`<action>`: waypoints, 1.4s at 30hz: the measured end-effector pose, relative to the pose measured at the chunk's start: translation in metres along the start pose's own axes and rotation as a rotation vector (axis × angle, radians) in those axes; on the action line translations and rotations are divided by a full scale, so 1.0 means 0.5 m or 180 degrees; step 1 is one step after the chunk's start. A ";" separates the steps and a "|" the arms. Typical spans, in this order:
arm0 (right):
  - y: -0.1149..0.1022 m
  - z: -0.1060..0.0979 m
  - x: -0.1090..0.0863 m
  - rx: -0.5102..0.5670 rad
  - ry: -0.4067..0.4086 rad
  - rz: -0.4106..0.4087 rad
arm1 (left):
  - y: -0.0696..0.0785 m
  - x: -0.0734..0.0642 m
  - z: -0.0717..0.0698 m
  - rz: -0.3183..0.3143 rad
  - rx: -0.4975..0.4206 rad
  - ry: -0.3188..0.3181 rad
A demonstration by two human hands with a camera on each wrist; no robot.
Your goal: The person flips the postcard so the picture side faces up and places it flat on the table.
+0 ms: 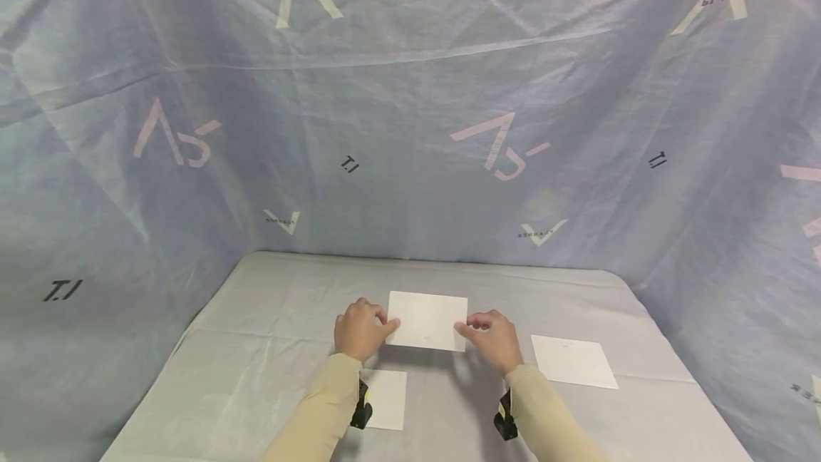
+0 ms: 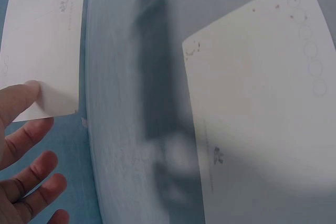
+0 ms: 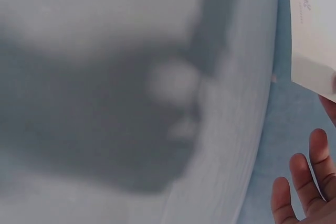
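Observation:
A white postcard (image 1: 427,321) is held up above the table between both hands. At its left edge, the left hand (image 1: 363,330) pinches it between thumb and index finger. My right hand (image 1: 492,337) pinches the opposite edge. In the left wrist view, the held postcard (image 2: 44,45) shows a small emblem and a faint line of print; the thumb (image 2: 21,99) lies over its face, and the other fingers are loosely bent below. In the right wrist view, only a corner of the postcard (image 3: 311,51) appears, with several fingers (image 3: 302,182) of that hand beneath.
A second postcard (image 1: 388,401), with a row of printed circles, lies near my left forearm, partly covered by the wrist camera. Another postcard (image 1: 574,362) lies at the right on the grey cloth-covered table (image 1: 269,305). A printed fabric curtain (image 1: 410,127) surrounds the table's back and sides.

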State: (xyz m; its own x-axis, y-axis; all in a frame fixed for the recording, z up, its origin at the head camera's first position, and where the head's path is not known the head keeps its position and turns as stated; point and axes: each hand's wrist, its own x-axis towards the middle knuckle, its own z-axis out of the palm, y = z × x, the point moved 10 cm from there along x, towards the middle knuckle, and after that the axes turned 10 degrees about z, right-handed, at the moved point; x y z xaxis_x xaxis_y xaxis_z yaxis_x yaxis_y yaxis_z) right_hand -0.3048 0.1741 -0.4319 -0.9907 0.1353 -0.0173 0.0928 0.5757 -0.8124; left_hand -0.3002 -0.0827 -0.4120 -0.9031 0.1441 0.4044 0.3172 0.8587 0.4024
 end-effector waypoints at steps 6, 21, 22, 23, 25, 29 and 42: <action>-0.011 0.017 0.002 0.0004 -0.0054 -0.0036 | -0.019 -0.001 -0.005 -0.0045 0.0036 0.0010; -0.038 0.063 0.008 -0.0107 -0.0135 -0.0235 | -0.053 -0.012 -0.026 -0.0154 0.0117 0.0096; -0.041 0.066 0.007 -0.0110 -0.0140 -0.0245 | -0.055 -0.013 -0.027 -0.0174 0.0114 0.0077; -0.043 0.069 0.006 -0.0123 -0.0141 -0.0261 | -0.058 -0.014 -0.028 -0.0196 0.0094 0.0049; -0.049 0.076 0.004 -0.0139 -0.0152 -0.0293 | -0.063 -0.016 -0.030 -0.0228 0.0086 0.0019; -0.062 0.091 0.000 -0.0201 -0.0177 -0.0363 | -0.077 -0.021 -0.035 -0.0273 0.0090 0.0011; -0.095 0.144 -0.005 -0.0329 -0.0281 -0.0420 | -0.123 -0.037 -0.049 -0.0445 0.0286 0.0001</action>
State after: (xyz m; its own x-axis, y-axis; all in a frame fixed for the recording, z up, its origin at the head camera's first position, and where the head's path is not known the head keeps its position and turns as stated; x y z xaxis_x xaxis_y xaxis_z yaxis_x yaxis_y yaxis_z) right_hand -0.3138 0.0884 -0.4351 -0.9994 -0.0156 0.0306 -0.0333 0.6641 -0.7469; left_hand -0.2959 -0.1504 -0.4240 -0.9366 0.0200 0.3499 0.1614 0.9109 0.3798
